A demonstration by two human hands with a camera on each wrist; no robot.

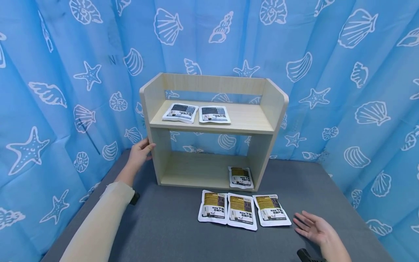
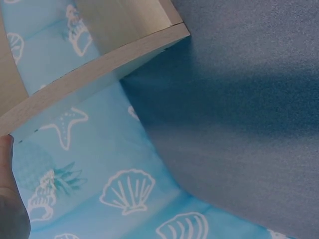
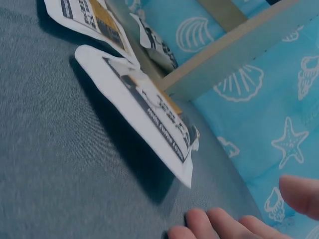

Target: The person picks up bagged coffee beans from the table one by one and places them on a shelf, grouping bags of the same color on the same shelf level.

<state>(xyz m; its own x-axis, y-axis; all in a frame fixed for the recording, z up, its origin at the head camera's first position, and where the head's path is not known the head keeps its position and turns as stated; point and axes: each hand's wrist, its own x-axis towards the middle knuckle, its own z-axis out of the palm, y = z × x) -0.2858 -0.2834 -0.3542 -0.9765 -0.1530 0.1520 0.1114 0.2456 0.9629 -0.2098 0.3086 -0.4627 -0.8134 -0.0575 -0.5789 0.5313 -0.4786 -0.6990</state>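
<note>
In the head view, my left hand (image 1: 140,152) touches the outer left side of a two-tier wooden shelf (image 1: 209,127). The thumb (image 2: 7,159) meets the panel's front edge in the left wrist view; the other fingers are hidden there. My right hand (image 1: 315,228) lies on the right, palm turned up, fingers loosely spread and holding nothing. Nearest to it is a white-edged pouch (image 1: 271,210) with a gold and white label, its edge lifted in the right wrist view. Two similar pouches, a middle one (image 1: 242,211) and a left one (image 1: 213,206), lie beside it.
On the upper shelf board lie two pouches with dark and white labels, one left (image 1: 180,112) and one right (image 1: 214,114). A gold-labelled pouch (image 1: 240,177) rests at the lower right of the shelf. Blue seashell curtain (image 1: 327,131) surrounds the grey tabletop (image 1: 163,225).
</note>
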